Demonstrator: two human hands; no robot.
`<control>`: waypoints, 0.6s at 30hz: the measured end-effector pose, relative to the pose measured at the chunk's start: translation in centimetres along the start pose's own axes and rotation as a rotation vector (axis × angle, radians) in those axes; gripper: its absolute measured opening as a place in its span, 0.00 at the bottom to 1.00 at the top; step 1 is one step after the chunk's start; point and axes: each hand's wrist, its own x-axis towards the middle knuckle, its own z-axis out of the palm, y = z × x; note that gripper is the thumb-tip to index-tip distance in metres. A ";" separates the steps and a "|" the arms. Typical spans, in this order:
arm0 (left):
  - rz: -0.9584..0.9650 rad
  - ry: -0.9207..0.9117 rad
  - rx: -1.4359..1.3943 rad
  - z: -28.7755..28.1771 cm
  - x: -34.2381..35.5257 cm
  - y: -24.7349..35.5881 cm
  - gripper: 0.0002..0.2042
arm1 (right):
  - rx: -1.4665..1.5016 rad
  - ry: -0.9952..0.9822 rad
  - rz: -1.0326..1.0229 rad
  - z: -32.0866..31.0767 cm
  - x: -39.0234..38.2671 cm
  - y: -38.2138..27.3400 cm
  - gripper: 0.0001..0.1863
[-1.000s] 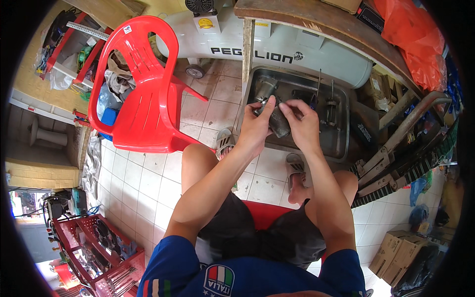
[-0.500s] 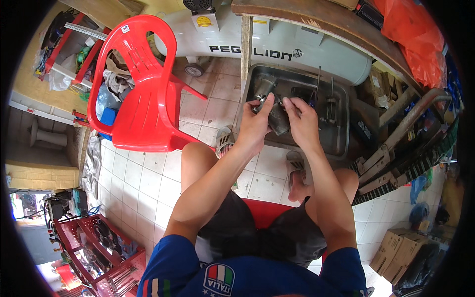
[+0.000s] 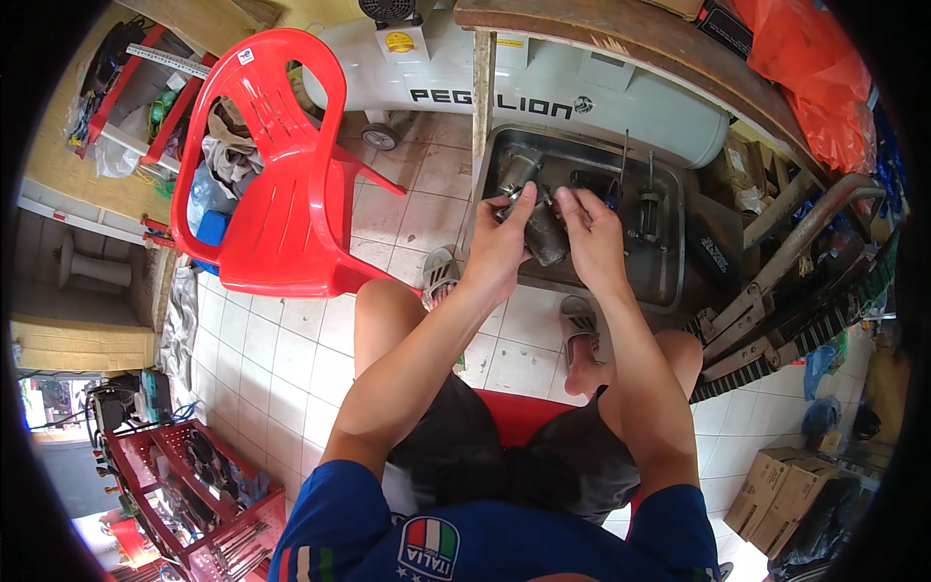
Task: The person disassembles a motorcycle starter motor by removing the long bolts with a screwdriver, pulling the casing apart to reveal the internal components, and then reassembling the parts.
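Right now both hands hold a dark metal cylinder (image 3: 543, 236) over the near edge of a metal tray (image 3: 669, 281) on the floor. The left hand (image 3: 499, 247) wraps its fingers around it to keep it steady. The right hand (image 3: 592, 238) pinches its end.

Pale tiled floor (image 3: 281, 339) carries a shallow metal tray (image 3: 669, 281) with greasy metal parts (image 3: 647, 209) inside, red plastic chair (image 3: 281, 194) left of tray, white air compressor tank (image 3: 543, 92) just behind it.
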 end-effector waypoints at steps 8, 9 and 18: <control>-0.012 -0.002 -0.010 -0.2 0.2 -0.3 0.30 | -0.006 0.014 -0.111 0.2 -0.7 -1.2 0.15; -0.010 -0.005 -0.017 -0.2 0.1 -0.2 0.30 | 0.028 0.026 -0.147 0.3 -0.9 -1.4 0.16; -0.019 -0.008 -0.003 -0.2 0.1 -0.1 0.31 | -0.095 -0.044 -0.039 -0.2 -0.2 -0.3 0.17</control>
